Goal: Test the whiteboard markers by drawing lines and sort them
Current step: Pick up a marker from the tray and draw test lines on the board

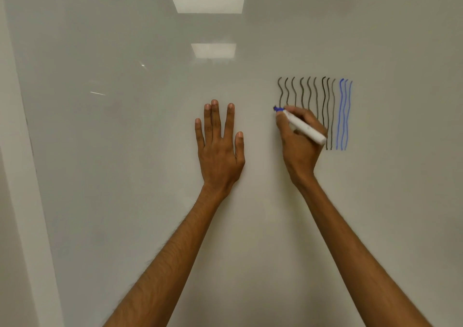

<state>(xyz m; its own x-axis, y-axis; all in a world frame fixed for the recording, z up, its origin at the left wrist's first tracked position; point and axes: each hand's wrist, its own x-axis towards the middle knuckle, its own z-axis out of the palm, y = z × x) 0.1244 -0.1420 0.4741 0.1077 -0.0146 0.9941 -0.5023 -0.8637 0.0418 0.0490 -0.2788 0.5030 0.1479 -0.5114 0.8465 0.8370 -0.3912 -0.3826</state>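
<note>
A white marker (304,127) is gripped by the right hand (298,149), its blue tip seemingly touching the whiteboard (125,151) beside wavy lines (316,93); the left hand (220,151) is laid flat, fingers straight.

Nine black wavy lines (324,96) and three blue lines (346,116) marked the one whiteboard (125,176); one marker (304,127) was in view.

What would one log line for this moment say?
step: marker test | right hand: grips white marker, tip by leftmost black line | left hand: flat on whiteboard | marks: black wavy lines, blue lines rightmost
</note>
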